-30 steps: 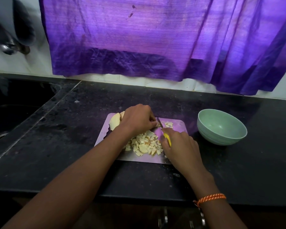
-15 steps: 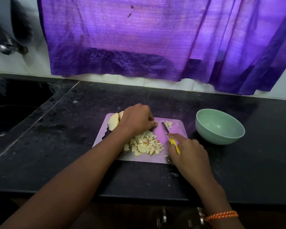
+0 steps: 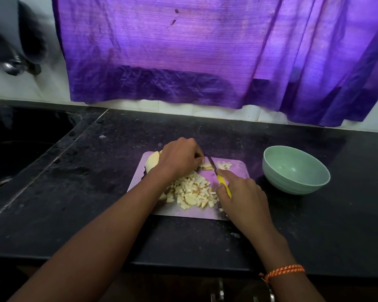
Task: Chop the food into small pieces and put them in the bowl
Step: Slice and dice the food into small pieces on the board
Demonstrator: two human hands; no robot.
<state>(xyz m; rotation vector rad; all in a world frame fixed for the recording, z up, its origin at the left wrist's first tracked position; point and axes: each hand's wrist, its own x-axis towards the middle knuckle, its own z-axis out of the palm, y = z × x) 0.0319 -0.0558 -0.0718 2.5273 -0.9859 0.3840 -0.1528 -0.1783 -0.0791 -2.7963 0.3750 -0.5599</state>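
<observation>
The right hand point(image 3: 242, 198) is curled round the yellow handle of a small knife point(image 3: 219, 175), whose dark blade points away from the person and comes down just beside the fingertips of the left hand point(image 3: 180, 159). That left hand is bunched, fingers bent, pinching a pale slice of the food point(image 3: 206, 167) at the far side of the cutting board point(image 3: 183, 211). The chief risk, judging from how close blade and fingertips stand, is a nick to the left fingers if the slice slides or the knife tips sideways. A larger uncut piece point(image 3: 152, 163) lies at the board's far left corner, partly under the left wrist, and could roll if nudged. The heap of chopped pieces point(image 3: 194, 192) fills the middle of the board, touching the right hand's knuckle side; a careless sweep might push bits over the near edge onto the dark counter point(image 3: 314, 232). A few more bits point(image 3: 225, 165) lie at the far right of the board. The green bowl point(image 3: 277, 171) stands right of the board, apart from it, and looks empty.
</observation>
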